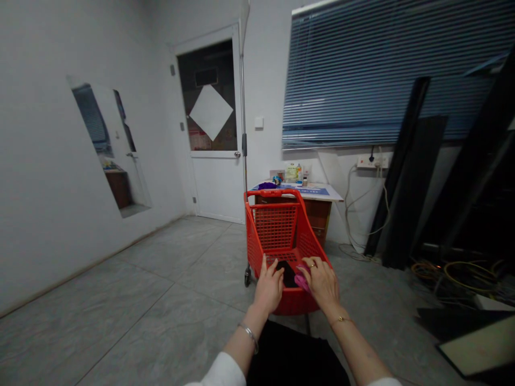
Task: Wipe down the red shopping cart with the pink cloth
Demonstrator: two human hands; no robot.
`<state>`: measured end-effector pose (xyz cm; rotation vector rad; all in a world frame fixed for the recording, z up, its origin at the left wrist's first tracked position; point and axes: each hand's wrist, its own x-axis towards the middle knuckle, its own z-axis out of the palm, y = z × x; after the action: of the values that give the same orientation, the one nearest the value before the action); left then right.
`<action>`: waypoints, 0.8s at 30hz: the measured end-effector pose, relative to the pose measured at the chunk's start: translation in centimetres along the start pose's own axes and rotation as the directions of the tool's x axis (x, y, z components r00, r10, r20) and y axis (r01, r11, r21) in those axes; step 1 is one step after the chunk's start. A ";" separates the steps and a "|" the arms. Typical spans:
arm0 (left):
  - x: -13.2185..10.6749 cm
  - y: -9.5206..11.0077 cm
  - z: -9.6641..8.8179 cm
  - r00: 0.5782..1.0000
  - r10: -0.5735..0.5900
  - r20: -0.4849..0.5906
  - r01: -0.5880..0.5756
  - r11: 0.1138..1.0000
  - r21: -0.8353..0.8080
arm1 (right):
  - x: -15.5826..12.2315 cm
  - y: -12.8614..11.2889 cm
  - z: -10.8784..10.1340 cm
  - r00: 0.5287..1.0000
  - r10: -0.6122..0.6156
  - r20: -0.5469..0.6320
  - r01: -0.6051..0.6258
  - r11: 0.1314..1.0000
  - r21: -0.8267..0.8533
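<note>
Cloth [301, 282] within right grip [324, 281]

Cart [277, 229] — red; cloth [302, 282] — pink; blinds [378, 80] blue

The cloth [301, 280] is bright pink, soft and crumpled into a small bunch, pinched in the right hand [322, 280] at the cart's near edge, right of its middle. The cart [298, 304] is red, with latticed walls, standing upright, its handle along the far edge. Inside, by the near edge, lies a black item [286, 273], partly hidden.
</note>
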<state>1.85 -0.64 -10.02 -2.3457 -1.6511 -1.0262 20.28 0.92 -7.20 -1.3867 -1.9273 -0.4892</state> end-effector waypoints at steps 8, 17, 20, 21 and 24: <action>-0.1 -0.2 -0.3 0.999 0.032 -0.023 -0.032 0.999 -0.003 | -1.5 1.1 -0.2 0.985 -0.163 0.057 0.160 0.986 0.051; 0.1 0.0 -0.4 0.998 0.055 -0.005 -0.055 0.998 0.013 | -1.5 -0.5 0.1 0.984 -0.141 0.107 0.143 0.990 -0.007; 0.3 -0.9 -0.6 0.997 0.072 0.012 -0.072 0.997 0.012 | -1.2 -2.0 0.1 0.982 -0.147 0.116 0.150 0.988 -0.022; 0.4 -1.3 -0.8 0.997 0.076 0.022 -0.076 0.997 0.007 | -1.1 -2.3 0.1 0.983 -0.141 0.115 0.145 0.989 -0.032; 0.8 -2.3 -1.0 0.994 0.090 0.055 -0.089 0.996 -0.006 | -1.0 -3.0 -0.2 0.987 -0.113 0.118 0.121 0.991 -0.061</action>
<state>-0.46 0.46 -9.47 -2.4469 -1.5471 -0.9574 17.72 -0.96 -7.55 -1.3755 -2.1113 -0.5458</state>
